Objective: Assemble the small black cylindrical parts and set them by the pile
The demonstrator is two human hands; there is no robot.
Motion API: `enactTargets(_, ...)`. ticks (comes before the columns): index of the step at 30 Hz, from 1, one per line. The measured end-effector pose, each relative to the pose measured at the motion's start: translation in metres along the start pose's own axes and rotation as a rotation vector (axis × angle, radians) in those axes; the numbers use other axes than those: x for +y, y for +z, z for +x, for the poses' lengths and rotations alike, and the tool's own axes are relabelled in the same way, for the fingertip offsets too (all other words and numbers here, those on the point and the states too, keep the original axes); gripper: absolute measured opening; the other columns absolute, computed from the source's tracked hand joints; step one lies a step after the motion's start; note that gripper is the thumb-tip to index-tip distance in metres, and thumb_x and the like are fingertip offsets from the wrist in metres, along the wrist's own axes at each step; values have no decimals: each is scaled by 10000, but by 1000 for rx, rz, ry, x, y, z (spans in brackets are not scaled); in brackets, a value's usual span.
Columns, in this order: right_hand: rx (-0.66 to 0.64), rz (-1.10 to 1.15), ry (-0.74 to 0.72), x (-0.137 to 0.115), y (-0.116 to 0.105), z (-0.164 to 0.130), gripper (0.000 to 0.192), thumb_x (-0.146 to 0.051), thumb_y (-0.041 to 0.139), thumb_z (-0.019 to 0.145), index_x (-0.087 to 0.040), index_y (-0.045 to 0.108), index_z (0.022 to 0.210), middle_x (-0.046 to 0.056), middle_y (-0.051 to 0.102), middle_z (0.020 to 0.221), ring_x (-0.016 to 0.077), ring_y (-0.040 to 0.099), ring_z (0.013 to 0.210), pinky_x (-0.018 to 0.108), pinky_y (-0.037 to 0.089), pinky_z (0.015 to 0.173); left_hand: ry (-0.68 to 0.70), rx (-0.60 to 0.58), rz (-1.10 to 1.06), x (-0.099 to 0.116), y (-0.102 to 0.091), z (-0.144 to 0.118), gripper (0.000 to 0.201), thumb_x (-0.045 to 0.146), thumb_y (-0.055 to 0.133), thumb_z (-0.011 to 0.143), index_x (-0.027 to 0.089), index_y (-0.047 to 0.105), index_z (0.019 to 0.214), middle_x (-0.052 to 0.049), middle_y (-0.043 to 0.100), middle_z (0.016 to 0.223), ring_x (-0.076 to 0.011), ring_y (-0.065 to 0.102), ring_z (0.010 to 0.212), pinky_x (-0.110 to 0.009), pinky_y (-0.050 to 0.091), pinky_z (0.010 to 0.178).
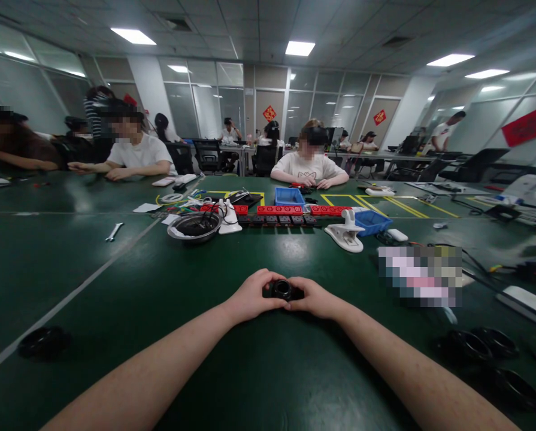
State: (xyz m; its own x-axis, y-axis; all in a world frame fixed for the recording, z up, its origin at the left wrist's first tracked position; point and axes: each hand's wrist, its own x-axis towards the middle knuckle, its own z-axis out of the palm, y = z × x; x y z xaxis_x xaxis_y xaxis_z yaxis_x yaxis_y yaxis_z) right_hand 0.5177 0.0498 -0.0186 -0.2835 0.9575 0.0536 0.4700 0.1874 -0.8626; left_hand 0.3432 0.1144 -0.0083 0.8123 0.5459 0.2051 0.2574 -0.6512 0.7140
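My left hand (251,296) and my right hand (315,297) meet over the green table (115,311), both closed around one small black round part (282,290). The part rests at table level between my fingertips; its ring-shaped top shows between the thumbs, the rest is hidden by my fingers. Both forearms reach in from the bottom of the head view.
A black ring (43,342) lies at left, several black rings (478,346) at right. Ahead stand a round bowl with wires (194,227), a white clip stand (346,234), blue bins (372,221), red power strips (280,210) and a wrench (114,231). People sit across the table.
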Motion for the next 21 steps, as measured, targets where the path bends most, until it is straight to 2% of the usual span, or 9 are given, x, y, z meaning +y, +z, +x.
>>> enactTargets(4, 15, 9, 34, 2, 0, -1, 292, -248, 637, 621, -129, 553, 874, 2, 546, 772, 135, 487, 701, 248, 382, 639, -7, 3, 3, 1, 0, 0, 441, 439, 644, 599, 218, 549, 969, -8, 490, 822, -143, 453, 701, -237, 376, 592)
enactTargets(8, 84, -109, 75, 6, 3, 0, 306, -289, 678, 557, -141, 513, 767, -25, 496, 692, 114, 449, 638, 215, 349, 564, -31, 55, 30, 4, 7, -2, 408, 403, 662, 589, 211, 553, 933, 0, 492, 800, -141, 466, 683, -235, 386, 582)
enactTargets(11, 225, -275, 134, 6, 12, 4, 335, -313, 685, 523, -161, 447, 705, -40, 461, 646, 104, 419, 593, 197, 305, 509, -94, 200, 103, 8, 16, -3, 357, 358, 657, 603, 203, 552, 907, -4, 507, 805, -153, 489, 703, -249, 398, 599)
enactTargets(13, 358, -421, 196, 4, 21, 7, 291, -303, 642, 566, -167, 426, 706, -29, 465, 643, 105, 414, 576, 202, 282, 497, -141, 316, 167, 10, 22, -2, 340, 354, 646, 615, 196, 549, 900, -18, 522, 831, -177, 505, 760, -274, 407, 640)
enactTargets(15, 459, -567, 252, 0, 29, 9, 229, -284, 592, 613, -163, 431, 722, -4, 488, 654, 119, 430, 585, 221, 281, 514, -162, 372, 209, 11, 24, -1, 333, 360, 644, 617, 191, 551, 888, -28, 534, 840, -199, 509, 807, -298, 409, 679)
enactTargets(18, 483, -666, 239, -3, 34, 10, 219, -281, 583, 630, -154, 463, 761, 33, 529, 714, 154, 473, 663, 254, 310, 584, -138, 349, 185, 8, 21, 0, 334, 351, 656, 606, 188, 555, 879, -29, 536, 831, -201, 508, 812, -296, 413, 681)
enactTargets(21, 389, -541, 92, -3, 27, 6, 369, -326, 628, 605, -162, 488, 905, 44, 555, 851, 179, 498, 778, 276, 344, 664, -74, 250, 105, 4, 13, 0, 326, 325, 653, 614, 191, 555, 895, -15, 520, 818, -167, 498, 749, -263, 410, 640)
